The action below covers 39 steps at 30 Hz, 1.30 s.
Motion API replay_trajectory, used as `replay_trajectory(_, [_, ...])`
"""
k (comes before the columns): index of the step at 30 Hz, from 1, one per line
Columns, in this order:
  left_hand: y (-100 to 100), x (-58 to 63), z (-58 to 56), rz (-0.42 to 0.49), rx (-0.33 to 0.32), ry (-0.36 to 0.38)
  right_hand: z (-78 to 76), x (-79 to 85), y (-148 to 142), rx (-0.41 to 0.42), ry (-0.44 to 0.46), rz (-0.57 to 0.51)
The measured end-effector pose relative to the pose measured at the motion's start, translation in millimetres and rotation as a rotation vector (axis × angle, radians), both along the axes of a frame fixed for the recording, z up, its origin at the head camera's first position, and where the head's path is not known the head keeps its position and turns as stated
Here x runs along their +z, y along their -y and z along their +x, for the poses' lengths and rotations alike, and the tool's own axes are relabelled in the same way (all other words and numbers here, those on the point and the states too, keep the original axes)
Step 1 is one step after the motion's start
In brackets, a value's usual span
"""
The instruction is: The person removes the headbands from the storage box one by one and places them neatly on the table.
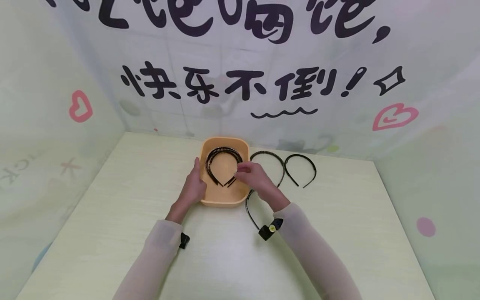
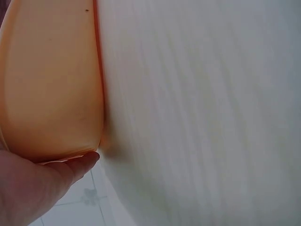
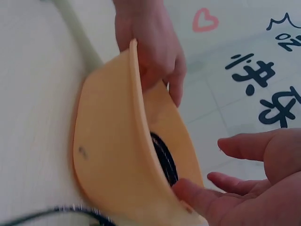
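Note:
An orange plastic bin (image 1: pixel 225 204) stands near the back wall with several black headbands (image 1: pixel 223 149) lying nested inside. My left hand (image 1: pixel 193 187) grips the bin's left wall, thumb at the rim; the left wrist view shows a finger (image 2: pixel 77 165) along its outside. Over the right rim is my right hand (image 1: pixel 255 177), its thumb and fingers spread apart with nothing between them in the right wrist view. One fingertip there overlaps the rim, close to the headbands (image 3: pixel 164 157) inside.
Right of the bin, a dark headband (image 1: pixel 271 153) and a second one (image 1: pixel 301 156) lie on the pale table (image 1: pixel 337 233). Another headband (image 1: pixel 250 212) lies nearer, partly hidden by my right wrist. Printed white sheeting (image 1: pixel 232 116) walls in the table's back and sides.

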<state>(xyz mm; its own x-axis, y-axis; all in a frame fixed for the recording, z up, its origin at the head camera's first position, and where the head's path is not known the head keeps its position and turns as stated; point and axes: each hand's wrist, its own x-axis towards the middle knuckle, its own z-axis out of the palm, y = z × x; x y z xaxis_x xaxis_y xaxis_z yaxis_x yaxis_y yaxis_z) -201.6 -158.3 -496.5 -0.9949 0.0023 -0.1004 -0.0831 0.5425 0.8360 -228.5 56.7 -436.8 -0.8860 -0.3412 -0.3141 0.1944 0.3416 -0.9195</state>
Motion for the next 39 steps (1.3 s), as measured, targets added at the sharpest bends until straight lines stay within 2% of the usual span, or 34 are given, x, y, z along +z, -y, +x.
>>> replay_trajectory(4, [0.0, -1.1, 0.3, -0.006, 0.0, -0.008, 3.5, -1.2, 13.9, 0.026, 0.079, 0.008])
replay_trajectory(9, [-0.4, -2.5, 1.1, -0.003, -0.005, -0.017, 5.2, -8.7, 27.6, -0.058, 0.148, 0.014])
replay_trajectory(12, [-0.5, -2.2, 2.1, 0.004, -0.011, -0.019, 3.9, -13.7, 33.4, -0.108, 0.158, -0.004])
replay_trajectory(16, [-0.2, -2.5, 3.9, 0.009, -0.015, -0.011, 3.2, -16.9, 39.3, -0.165, 0.119, -0.006])
replay_trajectory(21, [1.6, -3.0, 5.8, -0.004, -0.02, -0.02, 7.2, -11.2, 45.2, -0.183, -0.017, 0.047])
replay_trajectory(24, [2.4, -3.5, 6.3, -0.012, -0.021, -0.035, 9.0, -7.0, 47.1, -0.207, -0.069, 0.046])
replay_trajectory(27, [3.0, -4.1, 5.6, -0.015, -0.02, -0.037, 6.7, -4.6, 47.7, -0.252, -0.061, 0.014])
replay_trajectory(34, [3.1, -4.3, 5.7, -0.013, -0.016, -0.036, -5.3, -7.6, 47.1, -0.38, -0.022, -0.178])
replay_trajectory(37, [2.9, -4.0, 5.4, -0.009, -0.015, -0.039, -9.0, -8.4, 46.4, -0.407, -0.005, -0.194])
replay_trajectory(39, [3.2, -3.6, 5.3, -0.014, -0.017, -0.039, -9.3, -8.1, 45.4, -0.41, 0.001, -0.152])
